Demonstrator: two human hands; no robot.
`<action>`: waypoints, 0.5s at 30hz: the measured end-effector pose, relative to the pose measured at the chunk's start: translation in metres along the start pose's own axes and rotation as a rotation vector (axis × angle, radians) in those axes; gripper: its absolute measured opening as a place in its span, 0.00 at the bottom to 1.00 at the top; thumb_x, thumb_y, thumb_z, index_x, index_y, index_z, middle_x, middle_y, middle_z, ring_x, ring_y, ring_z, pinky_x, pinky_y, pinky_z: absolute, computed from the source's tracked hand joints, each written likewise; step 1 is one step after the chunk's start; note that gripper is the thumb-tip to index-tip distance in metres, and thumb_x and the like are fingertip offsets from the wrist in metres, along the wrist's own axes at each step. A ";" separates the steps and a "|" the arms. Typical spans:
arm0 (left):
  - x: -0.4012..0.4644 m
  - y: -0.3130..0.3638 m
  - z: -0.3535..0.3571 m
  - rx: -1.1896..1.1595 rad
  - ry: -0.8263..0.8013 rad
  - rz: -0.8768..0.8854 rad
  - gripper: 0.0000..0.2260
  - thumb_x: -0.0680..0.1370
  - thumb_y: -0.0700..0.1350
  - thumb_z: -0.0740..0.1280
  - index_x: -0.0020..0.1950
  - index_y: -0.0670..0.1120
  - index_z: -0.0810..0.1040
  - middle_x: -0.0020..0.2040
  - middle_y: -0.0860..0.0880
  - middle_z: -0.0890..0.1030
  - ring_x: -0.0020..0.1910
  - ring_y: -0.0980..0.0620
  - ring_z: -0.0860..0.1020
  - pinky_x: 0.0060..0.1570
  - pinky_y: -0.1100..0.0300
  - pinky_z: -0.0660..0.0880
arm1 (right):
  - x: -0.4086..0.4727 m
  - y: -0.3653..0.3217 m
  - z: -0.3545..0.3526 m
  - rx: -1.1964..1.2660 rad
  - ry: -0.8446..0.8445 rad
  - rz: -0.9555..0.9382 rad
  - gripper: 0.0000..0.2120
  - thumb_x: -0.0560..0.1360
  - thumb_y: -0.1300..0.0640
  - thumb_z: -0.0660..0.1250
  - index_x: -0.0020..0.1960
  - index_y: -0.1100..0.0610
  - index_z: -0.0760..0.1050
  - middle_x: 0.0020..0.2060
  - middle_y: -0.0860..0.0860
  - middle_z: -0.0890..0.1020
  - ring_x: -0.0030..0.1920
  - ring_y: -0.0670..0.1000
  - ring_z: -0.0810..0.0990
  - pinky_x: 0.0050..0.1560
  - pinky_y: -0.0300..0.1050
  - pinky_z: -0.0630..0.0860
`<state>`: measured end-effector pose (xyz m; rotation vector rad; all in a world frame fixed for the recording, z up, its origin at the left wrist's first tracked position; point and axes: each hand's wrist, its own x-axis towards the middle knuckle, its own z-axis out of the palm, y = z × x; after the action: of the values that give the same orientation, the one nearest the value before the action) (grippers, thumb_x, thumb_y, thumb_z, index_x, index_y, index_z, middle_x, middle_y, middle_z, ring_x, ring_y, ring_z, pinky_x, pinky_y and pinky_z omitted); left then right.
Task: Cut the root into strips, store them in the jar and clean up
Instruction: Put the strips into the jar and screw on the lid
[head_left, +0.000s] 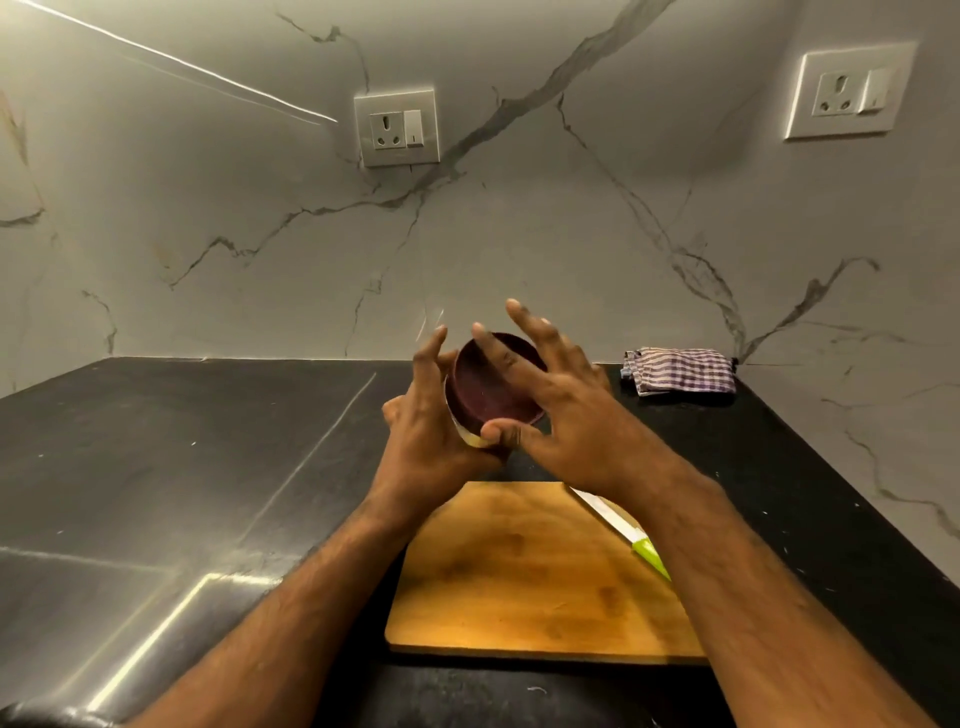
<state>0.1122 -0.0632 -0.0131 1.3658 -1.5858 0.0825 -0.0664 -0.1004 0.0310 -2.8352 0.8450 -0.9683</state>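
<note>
Both hands are raised above the far edge of the cutting board (524, 571), w/ a jar (470, 423) between them. Left hand (431, 415) grips the jar from the left side: thumb curled under the near lower edge, fingers reaching up around the far side, fingertips spread near the top. The jar is tilted, its dark maroon lid (493, 379) facing the camera and a bit to the right. Right hand (566, 410) is wide, fingers straight and splayed, lying over the right part of the lid; can't tell if the palm actually presses it or just hovers close.

Jar contents not readable; only a pale strip of glass shows near the left thumb. No root pieces can be made out on the board.

Below the right wrist, a knife (618, 525) lies diagonally on the board's right side, blade toward the hands, green handle partly hidden by the right forearm. Beyond the right hand, near the wall, a checked cloth (680, 370) sits folded on the dark counter (208, 441).
</note>
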 end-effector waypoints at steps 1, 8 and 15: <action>0.000 -0.001 0.000 0.023 -0.005 0.032 0.55 0.63 0.55 0.81 0.80 0.51 0.49 0.68 0.58 0.72 0.66 0.56 0.75 0.64 0.38 0.69 | -0.001 0.000 0.000 0.004 -0.038 -0.014 0.39 0.74 0.39 0.64 0.74 0.33 0.41 0.75 0.38 0.36 0.76 0.53 0.43 0.71 0.64 0.56; -0.004 0.004 0.004 0.115 0.093 0.087 0.51 0.62 0.52 0.82 0.76 0.53 0.54 0.68 0.51 0.72 0.66 0.53 0.71 0.64 0.53 0.64 | 0.002 -0.006 0.001 -0.033 0.166 0.159 0.37 0.70 0.26 0.51 0.74 0.42 0.56 0.62 0.49 0.68 0.53 0.48 0.73 0.47 0.44 0.80; 0.001 -0.006 -0.002 0.137 0.243 -0.052 0.48 0.62 0.55 0.82 0.75 0.50 0.60 0.65 0.52 0.72 0.62 0.54 0.70 0.59 0.54 0.63 | 0.001 -0.007 0.001 -0.029 0.448 0.097 0.23 0.78 0.37 0.58 0.31 0.49 0.70 0.25 0.44 0.70 0.26 0.45 0.70 0.27 0.36 0.63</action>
<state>0.1184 -0.0653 -0.0145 1.4422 -1.3610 0.3189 -0.0613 -0.0955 0.0319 -2.6031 1.0205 -1.6178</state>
